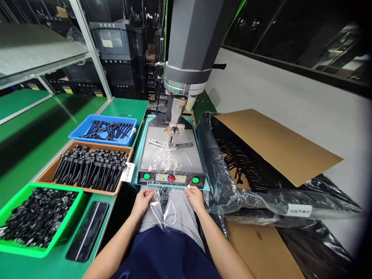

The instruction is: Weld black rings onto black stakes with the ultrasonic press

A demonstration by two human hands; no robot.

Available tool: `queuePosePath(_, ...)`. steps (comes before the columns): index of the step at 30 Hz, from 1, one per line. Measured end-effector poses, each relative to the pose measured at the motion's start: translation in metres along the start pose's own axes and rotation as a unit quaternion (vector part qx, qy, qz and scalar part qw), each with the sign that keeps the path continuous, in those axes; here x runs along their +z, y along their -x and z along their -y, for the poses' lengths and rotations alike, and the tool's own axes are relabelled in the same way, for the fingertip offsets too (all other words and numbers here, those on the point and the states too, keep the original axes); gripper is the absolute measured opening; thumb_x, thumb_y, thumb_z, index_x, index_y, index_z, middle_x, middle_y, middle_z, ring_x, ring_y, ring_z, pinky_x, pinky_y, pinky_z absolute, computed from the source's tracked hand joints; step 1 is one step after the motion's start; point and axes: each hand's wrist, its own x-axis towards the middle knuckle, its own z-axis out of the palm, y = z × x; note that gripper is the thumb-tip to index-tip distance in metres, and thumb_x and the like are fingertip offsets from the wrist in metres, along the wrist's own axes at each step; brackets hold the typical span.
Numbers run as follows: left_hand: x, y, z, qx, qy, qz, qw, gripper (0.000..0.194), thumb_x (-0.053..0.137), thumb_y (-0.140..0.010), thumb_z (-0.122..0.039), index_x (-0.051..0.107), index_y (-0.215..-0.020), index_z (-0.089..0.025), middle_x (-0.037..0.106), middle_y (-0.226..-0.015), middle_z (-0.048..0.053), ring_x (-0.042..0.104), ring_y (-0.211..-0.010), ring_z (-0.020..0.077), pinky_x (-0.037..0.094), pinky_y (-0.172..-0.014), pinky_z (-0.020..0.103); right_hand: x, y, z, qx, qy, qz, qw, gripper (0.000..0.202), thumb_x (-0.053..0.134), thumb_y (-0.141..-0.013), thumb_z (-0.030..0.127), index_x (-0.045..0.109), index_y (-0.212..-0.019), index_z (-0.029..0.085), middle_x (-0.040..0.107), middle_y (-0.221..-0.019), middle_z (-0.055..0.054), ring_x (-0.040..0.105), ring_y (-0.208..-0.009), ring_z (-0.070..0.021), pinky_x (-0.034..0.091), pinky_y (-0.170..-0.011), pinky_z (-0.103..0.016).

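Observation:
A clear plastic bag (163, 212) is stretched over my lap, and its shiny film runs up toward the machine's front. My left hand (143, 200) pinches one side of the bag between thumb and fingers. On the other side, my right hand (195, 198) grips its edge in the same way. Just beyond my hands is the machine base (158, 162), with green buttons (147, 176) at its ends and a red button (171, 178) in the middle. A small metal fixture (172, 138) stands upright on the plate beneath the grey press head (188, 42).
At left, a blue tray (76, 133) and an orange tray (43, 176) hold long black parts. A green tray (39, 252) holds small black parts, near a black flat case (88, 231). At right stands a plastic-lined box (212, 166) with black parts under cardboard (279, 143).

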Motion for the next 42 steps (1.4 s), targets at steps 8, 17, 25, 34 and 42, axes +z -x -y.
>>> queuePosePath(8, -0.006, -0.003, 0.013, -0.049, 0.008, -0.005, 0.999, 0.041, 0.075, -0.065, -0.046, 0.057, -0.084, -0.015, 0.055, -0.060, -0.004, 0.056, -0.049, 0.0109, 0.036, -0.044, 0.020, -0.019, 0.001, -0.005, -0.027, 0.055, -0.070, 0.996, 0.033, 0.076, -0.056, 0.036, 0.061, -0.082, 0.021, 0.068, -0.072, -0.002, 0.065, -0.068, -0.0208, 0.051, -0.067, -0.032)
queuePosePath(17, 0.004, -0.017, 0.018, -0.042, 0.017, -0.016, 0.999, 0.039, 0.072, -0.065, -0.048, 0.055, -0.081, -0.017, 0.055, -0.060, -0.004, 0.057, -0.050, 0.0121, 0.035, -0.044, 0.020, 0.012, -0.031, 0.128, -0.282, 0.124, -0.031, 0.951, 0.026, 0.064, -0.078, 0.037, 0.065, -0.098, 0.021, 0.069, -0.091, -0.007, 0.065, -0.083, -0.0219, 0.052, -0.081, -0.035)
queuePosePath(25, -0.014, -0.013, 0.011, -0.012, -0.093, -0.031, 0.995, 0.048, 0.070, -0.067, -0.044, 0.061, -0.104, -0.015, 0.063, -0.063, -0.001, 0.062, -0.057, 0.0186, 0.046, -0.055, 0.028, 0.088, -0.114, 0.235, -0.415, 0.266, 0.055, 0.868, 0.042, 0.056, -0.083, 0.032, 0.060, -0.123, 0.018, 0.060, -0.120, -0.014, 0.056, -0.112, -0.0279, 0.048, -0.091, -0.040)
queuePosePath(34, -0.034, 0.006, -0.006, 0.088, -0.313, -0.088, 0.941, 0.045, 0.062, -0.074, -0.032, 0.060, -0.117, -0.017, 0.065, -0.111, 0.014, 0.062, -0.102, 0.0289, 0.044, -0.093, 0.042, 0.113, -0.137, 0.270, -0.439, 0.306, 0.122, 0.836, 0.024, 0.054, -0.084, 0.028, 0.068, -0.101, 0.018, 0.065, -0.107, -0.009, 0.056, -0.107, -0.0263, 0.042, -0.095, -0.038)
queuePosePath(42, -0.010, 0.029, -0.085, 0.224, -0.217, 0.003, 0.950, 0.030, 0.059, -0.082, -0.036, 0.068, -0.106, -0.022, 0.066, -0.113, 0.011, 0.061, -0.102, 0.0278, 0.049, -0.088, 0.039, 0.079, -0.058, 0.243, -0.455, 0.184, 0.121, 0.863, 0.030, 0.068, -0.078, 0.045, 0.065, -0.096, 0.022, 0.067, -0.101, -0.007, 0.059, -0.097, -0.0247, 0.044, -0.091, -0.039)
